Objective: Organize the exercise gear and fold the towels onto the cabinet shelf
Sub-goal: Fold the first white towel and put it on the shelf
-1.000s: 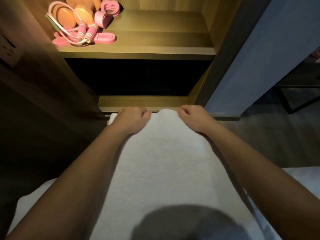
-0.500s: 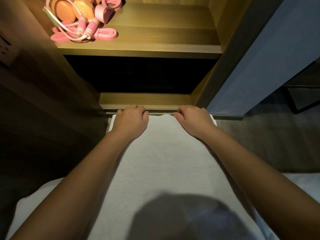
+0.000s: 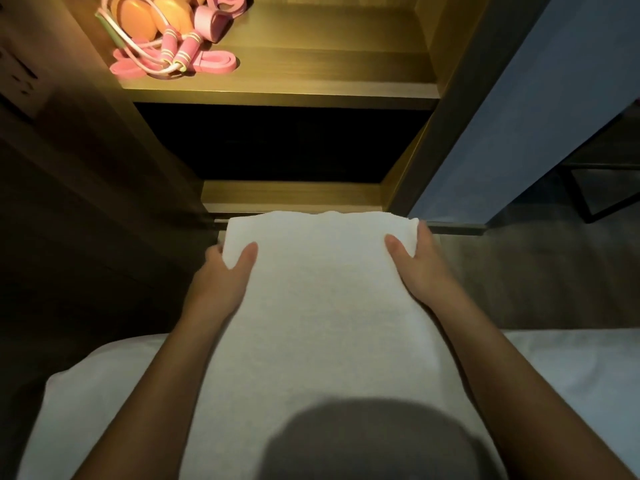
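A white towel (image 3: pixel 322 289) stretches from my lap toward the cabinet, its far end a folded edge. My left hand (image 3: pixel 221 275) grips the far left corner, thumb on top and fingers underneath. My right hand (image 3: pixel 415 265) holds the far right corner the same way. On the lit cabinet shelf (image 3: pixel 311 67), at its left end, lies pink exercise gear: a jump rope (image 3: pixel 173 53), a flat resistance band (image 3: pixel 214 65), a rolled band (image 3: pixel 209 22) and orange pieces (image 3: pixel 138 22).
Below the lit shelf is a dark compartment (image 3: pixel 284 143) with a low wooden ledge (image 3: pixel 294 195). A white bed surface (image 3: pixel 571 375) lies under the towel. A blue-grey panel (image 3: pixel 519 116) stands at the right, with a black frame (image 3: pixel 595 192) on the grey floor.
Both hands slid from the middle of the towel's far edge out to its corners. The fists on top became grips with thumbs on top. The far edge now lies straight and wide.
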`<state>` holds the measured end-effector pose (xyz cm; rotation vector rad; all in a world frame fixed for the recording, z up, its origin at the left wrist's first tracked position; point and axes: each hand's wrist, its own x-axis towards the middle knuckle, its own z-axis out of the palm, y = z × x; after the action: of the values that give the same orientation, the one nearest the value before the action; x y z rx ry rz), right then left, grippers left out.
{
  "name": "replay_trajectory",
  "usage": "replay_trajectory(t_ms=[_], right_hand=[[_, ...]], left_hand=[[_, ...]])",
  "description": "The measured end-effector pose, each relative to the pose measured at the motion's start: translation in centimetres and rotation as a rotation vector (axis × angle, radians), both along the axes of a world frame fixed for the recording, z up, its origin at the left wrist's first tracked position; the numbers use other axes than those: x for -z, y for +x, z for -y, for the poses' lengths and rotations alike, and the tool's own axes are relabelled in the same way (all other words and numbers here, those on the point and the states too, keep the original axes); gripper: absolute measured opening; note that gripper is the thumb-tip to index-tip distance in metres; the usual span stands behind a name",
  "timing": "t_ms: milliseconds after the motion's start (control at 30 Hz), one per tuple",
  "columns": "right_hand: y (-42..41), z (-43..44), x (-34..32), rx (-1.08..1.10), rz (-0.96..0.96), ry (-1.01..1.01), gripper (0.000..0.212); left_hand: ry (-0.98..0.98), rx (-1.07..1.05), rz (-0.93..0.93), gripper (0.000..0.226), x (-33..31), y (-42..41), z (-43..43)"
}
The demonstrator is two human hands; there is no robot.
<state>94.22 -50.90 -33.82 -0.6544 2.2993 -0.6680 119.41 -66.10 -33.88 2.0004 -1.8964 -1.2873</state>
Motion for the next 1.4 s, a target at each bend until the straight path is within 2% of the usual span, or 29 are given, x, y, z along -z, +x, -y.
replay_trajectory(t_ms=[167, 267, 333, 433, 533, 600, 667, 767, 833, 967, 1067, 1167, 1200, 1267, 1333, 1400], right_hand=[[-1.5, -0.9, -0.6, 0.224, 0.306, 0.106, 0.075], [-2.2, -1.4, -0.7, 0.302, 0.537, 0.079, 0.062], [-2.4, -1.4, -0.5, 0.292, 0.531, 0.075, 0.060], [-2.8, -1.2, -0.5, 0.288, 0.462, 0.082, 0.060], [-3.2, -1.7, -0.6, 0.331, 0.631, 0.065, 0.053], [-3.4, -1.9, -0.5, 0.338, 0.654, 0.058, 0.053], [-3.2, -1.6, -0.6, 0.381, 0.551, -0.013, 0.054], [-3.2, -0.5, -0.8, 0.355, 0.219, -0.089, 0.064], [-3.5, 0.3, -1.0, 0.329, 0.112, -0.127, 0.062], [-4.3, 1.5, -1.0, 0.314, 0.165, -0.108, 0.060], [-4.4, 1.1, -1.1, 0.307, 0.289, 0.033, 0.059], [-3.0, -0.4, -0.4, 0.266, 0.273, 0.098, 0.061], [-2.4, -0.8, -0.2, 0.245, 0.214, 0.078, 0.060], [-1.6, -1.3, 0.3, 0.217, 0.059, -0.023, 0.054], [-2.1, -0.8, 0.5, 0.243, -0.048, -0.122, 0.048], [-3.0, 0.3, 0.1, 0.263, -0.079, -0.157, 0.045]], left_hand=[[0.221, -0.139, 0.003, 0.082, 0.7, -0.7, 2.6], [0.161, -0.128, -0.054, 0.075, 1.2, -0.4, 3.3], [0.120, -0.115, -0.050, 0.071, 1.5, -0.3, 3.8], [0.168, -0.155, -0.070, 0.070, 1.2, -0.9, 4.5], [0.127, -0.165, -0.092, 0.069, 0.9, -1.1, 4.4], [0.055, -0.134, -0.105, 0.063, 1.0, -0.9, 3.9], [-0.014, -0.128, -0.140, 0.055, 1.0, -0.7, 3.7], [-0.159, -0.109, -0.190, 0.044, 0.5, -0.7, 4.1], [-0.225, -0.073, -0.181, 0.042, 0.3, -1.2, 4.8], [-0.170, -0.059, -0.189, 0.044, 0.8, -2.4, 6.3], [0.063, -0.082, -0.106, 0.050, 1.1, -2.4, 6.8], [0.247, -0.107, -0.012, 0.063, 1.4, -1.3, 5.5], [0.244, -0.082, 0.036, 0.067, 1.6, -0.9, 4.8], [0.107, -0.005, 0.124, 0.067, 1.9, -0.3, 3.6], [-0.062, 0.024, 0.110, 0.060, 1.7, -0.2, 3.5], [-0.136, 0.031, 0.074, 0.056, 0.9, -0.9, 4.1]])
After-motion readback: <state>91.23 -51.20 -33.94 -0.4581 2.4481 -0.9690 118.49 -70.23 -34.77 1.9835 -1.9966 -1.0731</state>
